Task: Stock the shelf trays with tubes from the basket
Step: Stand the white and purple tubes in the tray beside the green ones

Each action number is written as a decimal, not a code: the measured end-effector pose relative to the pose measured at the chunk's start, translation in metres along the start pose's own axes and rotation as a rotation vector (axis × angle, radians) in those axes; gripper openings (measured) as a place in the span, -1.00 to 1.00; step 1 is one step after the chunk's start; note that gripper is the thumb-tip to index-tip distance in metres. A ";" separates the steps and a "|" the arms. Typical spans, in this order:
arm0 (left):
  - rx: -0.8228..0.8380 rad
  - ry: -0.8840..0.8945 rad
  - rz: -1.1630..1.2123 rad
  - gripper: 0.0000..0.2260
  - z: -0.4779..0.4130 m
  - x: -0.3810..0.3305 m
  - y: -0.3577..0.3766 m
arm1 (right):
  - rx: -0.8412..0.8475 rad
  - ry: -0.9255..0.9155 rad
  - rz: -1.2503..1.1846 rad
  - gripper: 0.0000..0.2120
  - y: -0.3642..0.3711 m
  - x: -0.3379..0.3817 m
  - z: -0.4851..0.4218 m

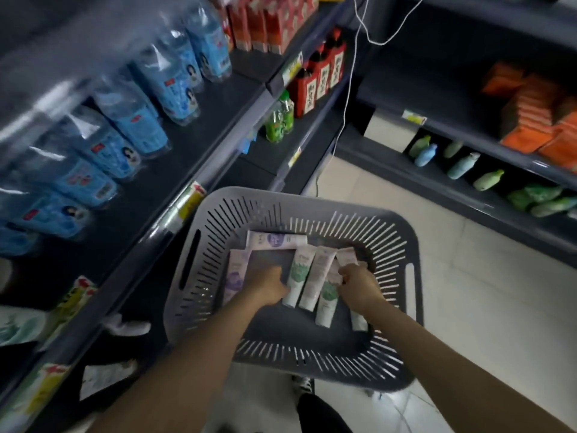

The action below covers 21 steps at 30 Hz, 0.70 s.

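A grey slotted basket (218, 220) stands on the floor below me, with several tubes lying flat in it. Both of my hands reach down into it. My left hand (268, 287) has its fingers curled at the base of a green-and-white tube (298, 273), beside a purple tube (235, 273). My right hand (359, 284) has its fingers curled over a pink-white tube (346, 257) on the basket's right side. A pale tube (317, 278) and another green one (327, 303) lie between the hands. A purple-labelled tube (274, 239) lies crosswise at the far end. Motion blur hides the exact grips.
Dark shelving runs along my left, holding blue bottle packs (150, 98), red cartons (265, 23) and green bottles (279, 118). Another shelf unit at the right carries orange packs (537, 120) and lying bottles (462, 165). A white cable (351, 73) hangs down. Tiled floor (468, 292) surrounds the basket.
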<state>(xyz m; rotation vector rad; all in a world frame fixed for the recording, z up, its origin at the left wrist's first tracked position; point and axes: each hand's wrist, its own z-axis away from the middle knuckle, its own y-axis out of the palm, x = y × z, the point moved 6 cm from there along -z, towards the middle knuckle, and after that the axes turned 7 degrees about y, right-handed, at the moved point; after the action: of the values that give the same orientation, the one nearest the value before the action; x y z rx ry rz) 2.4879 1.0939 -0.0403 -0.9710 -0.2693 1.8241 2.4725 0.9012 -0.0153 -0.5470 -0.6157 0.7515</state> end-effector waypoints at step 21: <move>-0.074 -0.200 0.088 -0.65 0.002 0.064 -0.021 | 0.017 0.084 0.145 -0.45 0.081 0.043 -0.038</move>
<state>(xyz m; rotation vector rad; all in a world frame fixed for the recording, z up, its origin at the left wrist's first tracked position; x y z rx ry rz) 2.4898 1.1588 -0.0585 -0.8627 -0.4261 2.0070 2.4860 0.9745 -0.0811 -0.6094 -0.4956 0.8647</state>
